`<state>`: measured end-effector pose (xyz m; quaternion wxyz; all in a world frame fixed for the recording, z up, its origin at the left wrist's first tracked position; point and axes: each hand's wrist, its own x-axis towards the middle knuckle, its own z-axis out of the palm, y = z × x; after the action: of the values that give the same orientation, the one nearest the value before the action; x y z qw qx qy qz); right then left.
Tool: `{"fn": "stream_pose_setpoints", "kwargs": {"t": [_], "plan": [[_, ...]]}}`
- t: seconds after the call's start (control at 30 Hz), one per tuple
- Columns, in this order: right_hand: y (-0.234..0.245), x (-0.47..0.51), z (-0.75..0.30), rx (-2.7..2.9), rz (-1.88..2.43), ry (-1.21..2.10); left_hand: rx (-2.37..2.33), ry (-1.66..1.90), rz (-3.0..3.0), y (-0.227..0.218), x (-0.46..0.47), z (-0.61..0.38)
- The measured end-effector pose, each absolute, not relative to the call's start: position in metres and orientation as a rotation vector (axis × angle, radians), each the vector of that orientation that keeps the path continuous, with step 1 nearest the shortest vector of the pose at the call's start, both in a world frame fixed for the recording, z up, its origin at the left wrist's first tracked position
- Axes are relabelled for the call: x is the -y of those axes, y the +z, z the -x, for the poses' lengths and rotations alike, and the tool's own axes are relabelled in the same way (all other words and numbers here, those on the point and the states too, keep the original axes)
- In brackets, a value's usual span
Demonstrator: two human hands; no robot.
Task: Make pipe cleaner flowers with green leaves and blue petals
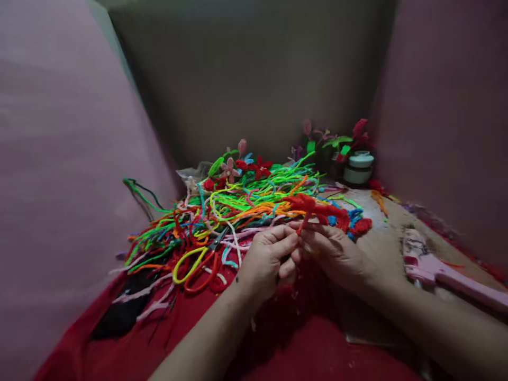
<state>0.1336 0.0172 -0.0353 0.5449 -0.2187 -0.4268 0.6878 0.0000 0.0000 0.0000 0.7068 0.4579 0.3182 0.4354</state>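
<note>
My left hand (273, 256) and my right hand (331, 251) meet in front of me, their fingertips pinched on a red pipe cleaner (305, 219). Its upper part bends into a fuzzy red shape that reaches above and to the right of my fingers. Part of the piece is hidden behind the right hand. More red and blue fuzzy pieces (353, 225) show just past that hand. Behind both hands lies a big heap of pipe cleaners (254, 198) in green, orange, yellow, pink and other colours. Scissors (196, 267) with yellow and red handles rest at the near side of the heap.
Fuzzy flowers (260, 168) sit on the back of the heap, with more at the far right. A lidded jar (358, 168) stands near them. At right lies a pink tool (428, 270). A red cloth (293, 338) spreads below, and pink walls rise on both sides.
</note>
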Motion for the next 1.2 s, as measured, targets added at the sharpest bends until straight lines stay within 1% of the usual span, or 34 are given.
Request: {"fn": "stream_pose_setpoints", "kwargs": {"t": [0.07,0.13,0.3,0.37,0.47,0.57,0.77,1.0,1.1,1.2], "plan": [[-0.036,-0.015,-0.133,1.016,0.486,1.658,-0.705,0.908,-1.060,-0.002,-0.001,-0.001],[-0.036,-0.013,-0.133,1.003,0.485,1.638,-0.790,0.928,-1.221,-0.005,-0.002,-0.002],[-0.035,-0.015,-0.133,0.913,0.581,1.424,-1.291,1.224,-2.132,-0.019,0.000,-0.003],[-0.034,-0.015,-0.134,0.901,0.607,1.376,-1.365,1.233,-2.458,-0.025,0.000,-0.002],[-0.035,-0.014,-0.134,0.940,0.628,1.325,-1.399,1.151,-2.706,-0.031,-0.002,-0.001],[-0.037,-0.014,-0.135,1.011,0.625,1.271,-1.368,1.148,-2.763,-0.032,-0.003,-0.001],[-0.036,-0.015,-0.134,1.013,0.643,1.292,-1.300,1.326,-2.580,-0.028,-0.001,-0.003],[-0.040,-0.014,-0.133,1.018,0.707,1.237,-1.437,1.273,-2.643,-0.028,-0.003,-0.003],[-0.039,-0.013,-0.134,1.093,0.758,1.185,-1.359,1.220,-2.689,-0.030,-0.005,-0.001],[-0.035,-0.012,-0.134,1.184,0.755,1.158,-1.230,1.263,-2.607,-0.029,-0.004,0.000]]}}
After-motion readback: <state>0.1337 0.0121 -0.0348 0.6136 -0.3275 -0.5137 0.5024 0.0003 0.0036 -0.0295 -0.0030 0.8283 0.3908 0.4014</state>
